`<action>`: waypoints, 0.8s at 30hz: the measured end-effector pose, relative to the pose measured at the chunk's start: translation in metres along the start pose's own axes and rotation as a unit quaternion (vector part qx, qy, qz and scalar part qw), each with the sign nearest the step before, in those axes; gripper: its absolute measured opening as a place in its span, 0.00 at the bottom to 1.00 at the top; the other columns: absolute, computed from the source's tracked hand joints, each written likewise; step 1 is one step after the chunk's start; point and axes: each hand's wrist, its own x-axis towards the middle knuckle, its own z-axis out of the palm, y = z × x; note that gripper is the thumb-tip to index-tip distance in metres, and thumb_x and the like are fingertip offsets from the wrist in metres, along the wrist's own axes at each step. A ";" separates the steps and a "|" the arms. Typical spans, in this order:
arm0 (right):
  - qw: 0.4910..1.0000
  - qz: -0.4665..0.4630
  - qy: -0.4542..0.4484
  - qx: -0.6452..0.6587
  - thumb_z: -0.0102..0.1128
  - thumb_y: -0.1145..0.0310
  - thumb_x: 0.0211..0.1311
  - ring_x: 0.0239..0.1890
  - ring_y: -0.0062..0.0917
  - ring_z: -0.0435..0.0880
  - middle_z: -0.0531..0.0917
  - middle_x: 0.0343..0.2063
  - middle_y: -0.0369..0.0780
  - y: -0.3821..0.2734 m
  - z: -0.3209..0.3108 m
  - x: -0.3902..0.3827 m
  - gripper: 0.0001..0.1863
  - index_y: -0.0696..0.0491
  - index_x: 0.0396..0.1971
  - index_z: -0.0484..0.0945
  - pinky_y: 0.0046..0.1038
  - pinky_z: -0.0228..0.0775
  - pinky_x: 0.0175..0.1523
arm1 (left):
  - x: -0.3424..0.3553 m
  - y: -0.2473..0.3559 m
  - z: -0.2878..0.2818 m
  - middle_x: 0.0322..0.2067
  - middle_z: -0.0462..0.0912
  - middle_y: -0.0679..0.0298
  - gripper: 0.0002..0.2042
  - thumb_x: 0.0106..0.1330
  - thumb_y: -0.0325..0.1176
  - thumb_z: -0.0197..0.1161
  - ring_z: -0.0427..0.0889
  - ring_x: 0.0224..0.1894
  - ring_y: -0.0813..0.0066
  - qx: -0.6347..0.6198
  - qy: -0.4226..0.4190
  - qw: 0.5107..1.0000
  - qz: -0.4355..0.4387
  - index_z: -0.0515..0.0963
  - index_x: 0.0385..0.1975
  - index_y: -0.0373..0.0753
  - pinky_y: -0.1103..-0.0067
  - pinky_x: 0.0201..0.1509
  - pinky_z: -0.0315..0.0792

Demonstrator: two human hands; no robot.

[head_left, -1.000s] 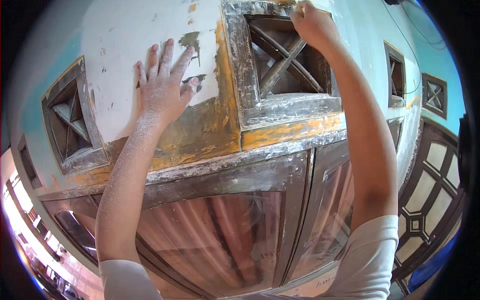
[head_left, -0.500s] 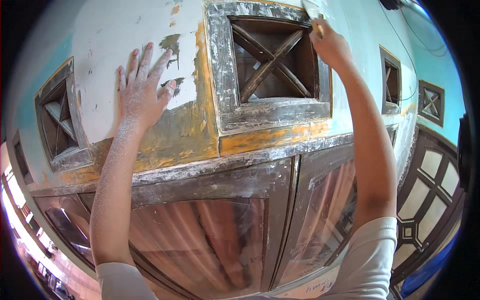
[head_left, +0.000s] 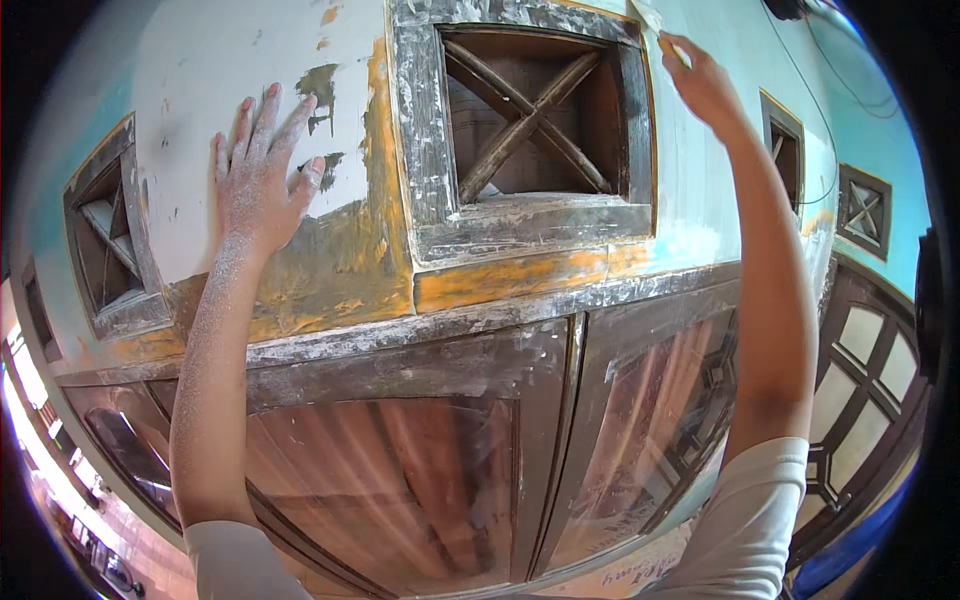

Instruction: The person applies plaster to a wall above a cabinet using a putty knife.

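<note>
My left hand (head_left: 262,185), dusted white, lies with fingers spread on the pale wall (head_left: 215,60) beside dark, scraped patches (head_left: 322,85). My right hand (head_left: 700,85) grips the handle of a putty knife (head_left: 648,18), its pale blade against the wall just past the upper right corner of the square vent frame (head_left: 425,150). The frame is weathered dark wood streaked with white, with a cross of bars (head_left: 533,115) inside. An orange and grey smeared band (head_left: 510,280) runs under it.
Glazed wooden panels with curtains behind (head_left: 380,470) sit below. Smaller vents (head_left: 860,210) are on either side. A panelled door (head_left: 850,400) stands at the right, hanging cables (head_left: 830,150) above it. A bright opening (head_left: 25,370) is at the far left.
My right hand has moved right and down from the vent's top edge, bringing the blade into view. The wall has shifted leftward in view; my left hand still rests on it.
</note>
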 end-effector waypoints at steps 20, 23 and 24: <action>0.994 0.044 0.005 0.100 0.52 0.52 0.74 0.60 0.47 0.80 0.82 0.56 0.52 -0.028 0.020 0.002 0.27 0.45 0.69 0.71 0.39 0.68 0.65 | -0.003 -0.002 -0.003 0.79 0.49 0.65 0.28 0.75 0.41 0.51 0.45 0.80 0.55 -0.020 -0.005 1.000 -0.001 0.59 0.76 0.62 0.47 0.79 0.41; 0.996 0.046 0.023 0.068 0.53 0.52 0.72 0.54 0.49 0.84 0.85 0.50 0.54 -0.065 0.030 -0.021 0.28 0.42 0.70 0.70 0.43 0.73 0.59 | -0.004 0.003 -0.001 0.79 0.49 0.65 0.28 0.77 0.41 0.50 0.46 0.80 0.56 -0.020 0.000 1.000 -0.011 0.58 0.76 0.64 0.47 0.79 0.40; 0.996 0.046 0.019 0.071 0.53 0.52 0.72 0.54 0.49 0.84 0.85 0.50 0.54 -0.076 0.031 -0.023 0.28 0.42 0.70 0.70 0.43 0.73 0.59 | -0.005 0.003 0.000 0.79 0.49 0.65 0.28 0.77 0.42 0.50 0.46 0.80 0.57 -0.024 0.006 1.000 -0.014 0.57 0.76 0.64 0.47 0.79 0.40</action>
